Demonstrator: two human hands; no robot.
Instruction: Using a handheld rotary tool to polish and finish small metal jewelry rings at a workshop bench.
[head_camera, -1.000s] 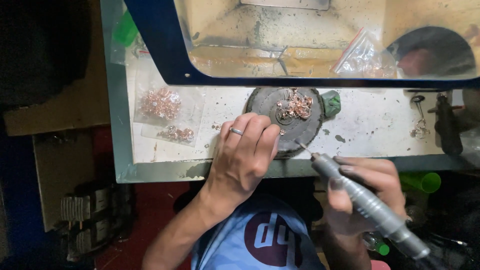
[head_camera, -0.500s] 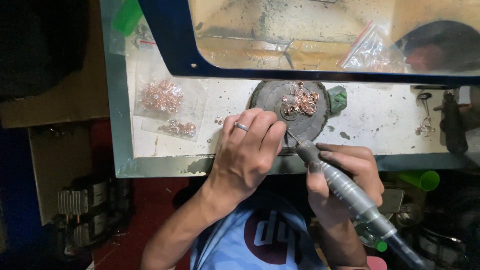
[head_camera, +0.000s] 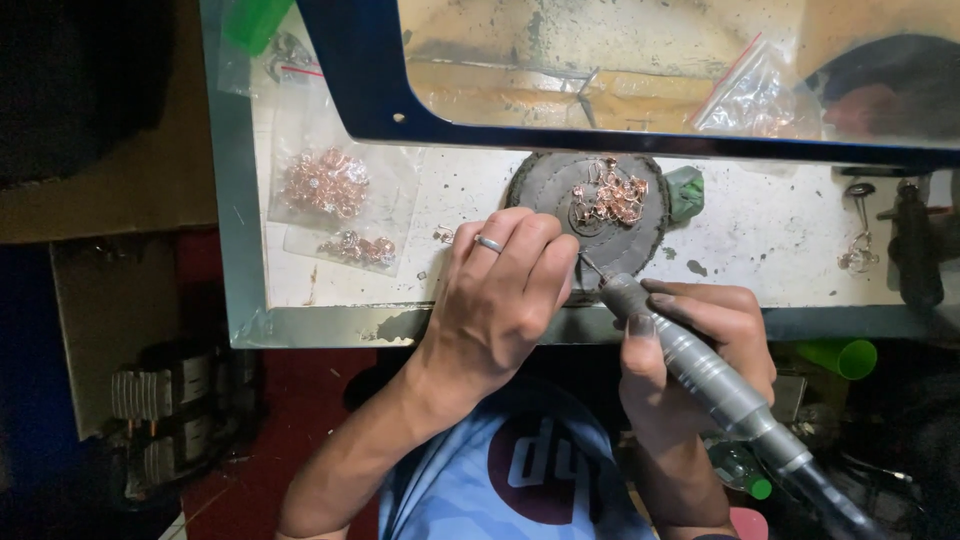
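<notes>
My left hand, a ring on one finger, rests on the near edge of a round dark pad. Its fingertips are pinched on a small jewellery piece that they almost wholly hide. My right hand grips a grey rotary handpiece like a pen, and the thin bit touches the spot at my left fingertips. A heap of copper-coloured jewellery parts lies on the pad just beyond my fingers.
Two clear bags of copper-coloured parts lie left on the white bench top. A blue-framed window stands behind the pad, a green lump beside it. Loose pieces and a black tool lie right. A green cup sits below the edge.
My right hand brought the handpiece up and to the left, from off the bench edge until its bit reached my left fingertips. My left hand stayed on the pad.
</notes>
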